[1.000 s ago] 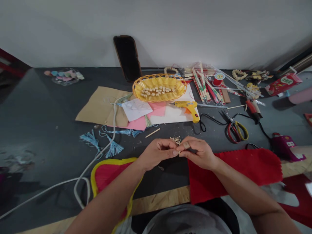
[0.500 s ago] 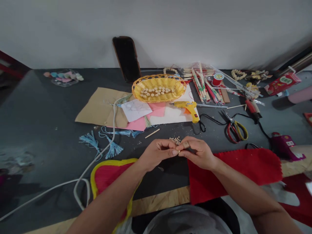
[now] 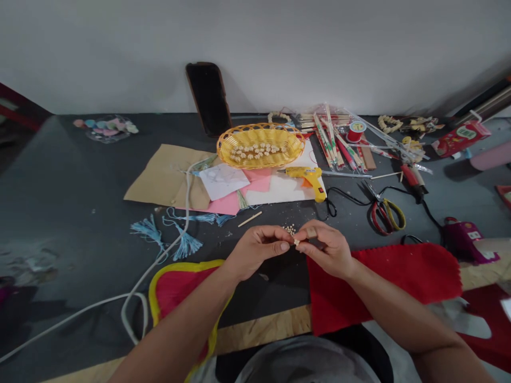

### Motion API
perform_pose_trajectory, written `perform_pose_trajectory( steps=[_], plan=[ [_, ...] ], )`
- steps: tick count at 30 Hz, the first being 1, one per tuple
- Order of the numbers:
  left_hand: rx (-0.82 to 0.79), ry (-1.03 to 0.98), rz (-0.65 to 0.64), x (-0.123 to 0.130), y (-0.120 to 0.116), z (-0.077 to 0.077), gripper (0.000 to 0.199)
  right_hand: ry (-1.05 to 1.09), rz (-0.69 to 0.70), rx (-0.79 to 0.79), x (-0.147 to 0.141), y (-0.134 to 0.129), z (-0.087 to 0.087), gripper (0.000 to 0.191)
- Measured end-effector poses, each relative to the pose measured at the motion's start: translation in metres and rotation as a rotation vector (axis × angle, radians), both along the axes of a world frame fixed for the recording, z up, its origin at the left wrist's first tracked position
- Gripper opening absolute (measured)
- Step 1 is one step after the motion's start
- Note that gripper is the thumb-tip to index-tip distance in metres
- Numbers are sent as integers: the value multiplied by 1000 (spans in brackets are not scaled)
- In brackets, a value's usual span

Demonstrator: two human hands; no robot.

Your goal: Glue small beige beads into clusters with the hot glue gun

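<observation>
Right hand [image 3: 325,247] pinches small pale bead piece [image 3: 296,242] between thumb and fingertips, above table [image 3: 99,234] near its front edge; left hand [image 3: 259,250] curled closed against it, own grip unclear. Loose beads [image 3: 289,229] just beyond hands.

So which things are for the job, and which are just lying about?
Probably for the job:
tiny pale piece at the fingertips of left hand and right hand
small pale beads close by
basket with pale clusters

Probably just lying about:
scissors
blue tassels
drink carton
</observation>
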State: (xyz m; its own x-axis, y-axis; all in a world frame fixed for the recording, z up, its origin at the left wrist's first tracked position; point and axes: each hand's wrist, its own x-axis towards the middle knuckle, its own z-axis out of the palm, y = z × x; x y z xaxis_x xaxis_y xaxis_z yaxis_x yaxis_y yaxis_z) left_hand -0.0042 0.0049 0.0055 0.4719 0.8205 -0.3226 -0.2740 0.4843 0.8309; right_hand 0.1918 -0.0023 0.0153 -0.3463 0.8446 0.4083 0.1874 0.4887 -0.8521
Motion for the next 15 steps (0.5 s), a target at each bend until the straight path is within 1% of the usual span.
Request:
perform_pose_trajectory(
  steps=[6,9,12,15],
  plan=[
    [-33,-11,42,1,1,2,25,130,-126,-152,4,0,-5,10],
    [-5,-15,40,1,1,1,22,224,-173,-195,2,1,-4,11],
    [61,-6,51,0,1,2,20,242,-190,-215,0,2,-3,15],
    [92,-16,96,0,1,5,24,212,-172,-221,0,1,-3,15]
  ],
)
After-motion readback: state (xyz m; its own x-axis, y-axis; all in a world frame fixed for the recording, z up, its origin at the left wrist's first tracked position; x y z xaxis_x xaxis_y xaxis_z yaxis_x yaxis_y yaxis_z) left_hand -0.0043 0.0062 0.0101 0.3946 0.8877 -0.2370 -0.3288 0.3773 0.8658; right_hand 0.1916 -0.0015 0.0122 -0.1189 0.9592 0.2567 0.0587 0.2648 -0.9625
